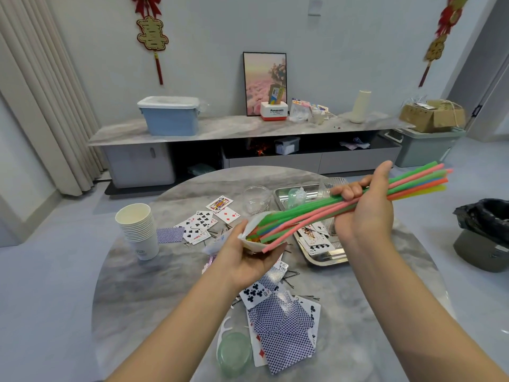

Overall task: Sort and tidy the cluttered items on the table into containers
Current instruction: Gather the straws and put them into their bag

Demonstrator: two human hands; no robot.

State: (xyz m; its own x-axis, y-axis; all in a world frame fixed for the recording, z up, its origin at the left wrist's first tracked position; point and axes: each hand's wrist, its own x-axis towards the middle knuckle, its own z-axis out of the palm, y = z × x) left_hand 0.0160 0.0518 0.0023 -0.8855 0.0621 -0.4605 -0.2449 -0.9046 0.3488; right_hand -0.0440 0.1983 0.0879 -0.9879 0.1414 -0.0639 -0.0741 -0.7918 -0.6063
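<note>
My right hand (366, 205) grips a bundle of coloured straws (413, 183) near its middle, held above the round marble table (154, 285). The straws' lower ends sit inside a clear plastic bag (256, 232) that my left hand (248, 257) holds from below. Playing cards (283, 332) lie scattered near the front of the table and more cards (203, 221) lie further back. Several cards also rest in a metal tray (327, 257) on the right.
A stack of paper cups (139, 227) stands at the table's left. A glass jar (256, 199) and a clear plastic container (332, 184) sit at the back, with a green lid (234, 354) in front. Hairpins lie among the cards. A black-lined bin (487, 232) stands on the floor, right.
</note>
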